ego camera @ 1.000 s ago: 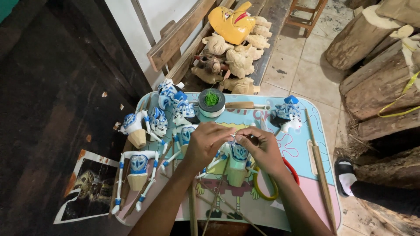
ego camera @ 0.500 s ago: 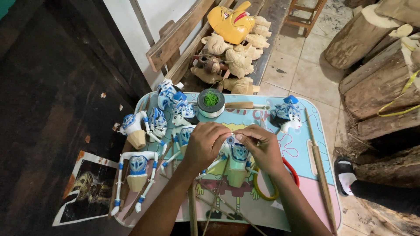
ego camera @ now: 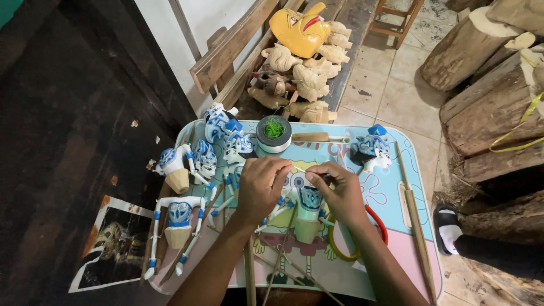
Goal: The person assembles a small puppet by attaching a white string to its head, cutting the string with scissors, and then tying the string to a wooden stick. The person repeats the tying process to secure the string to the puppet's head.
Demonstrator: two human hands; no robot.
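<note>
Glossy tray, hands on carved puppet torso

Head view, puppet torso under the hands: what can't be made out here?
- Top of the puppet torso: covered by the left hand and right hand.
- What the fingers pinch: a thin pale sliver shows between the hands; too small to identify.
- Red and yellow rings: partly behind the right wrist.
- Sticks on the tray: cut off by the bottom edge.

Blue-white puppet torso upright on tray, thin stick apparently at top.
</note>
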